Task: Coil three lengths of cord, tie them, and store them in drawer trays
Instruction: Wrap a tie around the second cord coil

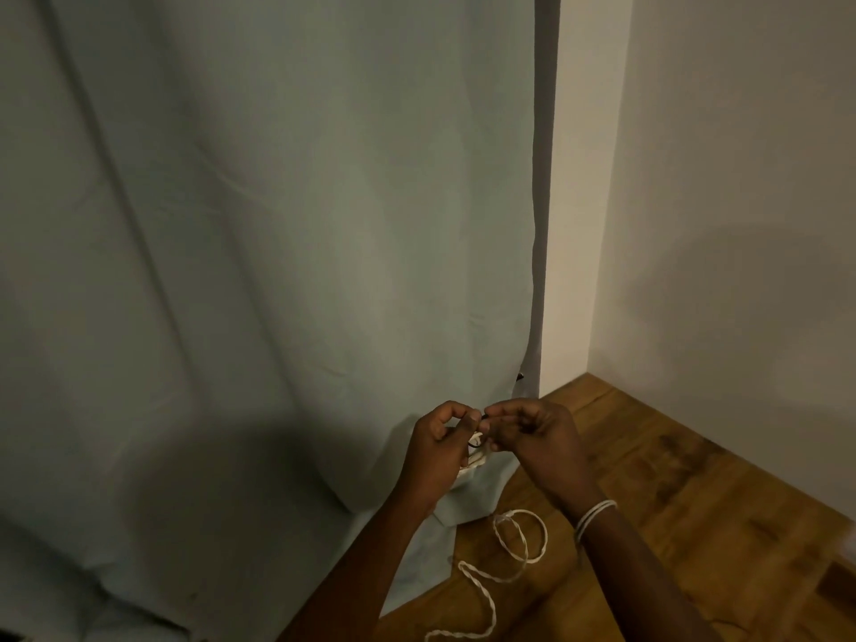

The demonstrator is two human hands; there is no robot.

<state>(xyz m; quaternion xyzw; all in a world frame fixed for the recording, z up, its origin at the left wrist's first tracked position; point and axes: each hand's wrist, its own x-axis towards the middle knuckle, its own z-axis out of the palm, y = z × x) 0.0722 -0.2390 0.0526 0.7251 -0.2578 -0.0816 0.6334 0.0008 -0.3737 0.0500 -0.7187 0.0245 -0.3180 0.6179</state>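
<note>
At frame left, backdrop: a pale grey-green curtain hangs to the floor and fills most of the view; no drawer or tray is visible anywhere
Left hand: raised in front of the curtain hem, fingers curled inward, thumb and forefinger pinching a thin dark tie; pale cord strands show just beneath the palm
Held bundle: small, whitish, largely hidden behind both hands; whether it is fully coiled cannot be told
Right hand: fingertips meet those of the left hand, fingers curled, pinching the other end of the same dark tie
Right wrist: several turns of white cord wrapped around it like a band
Loose cord: white twisted length lying on the wooden floor below the hands, in open loops, uncoiled, running out of view at the bottom edge
Progress, judged: one length is at the tying step; at least one length remains to coil and tie; storage in trays is not yet started
</note>
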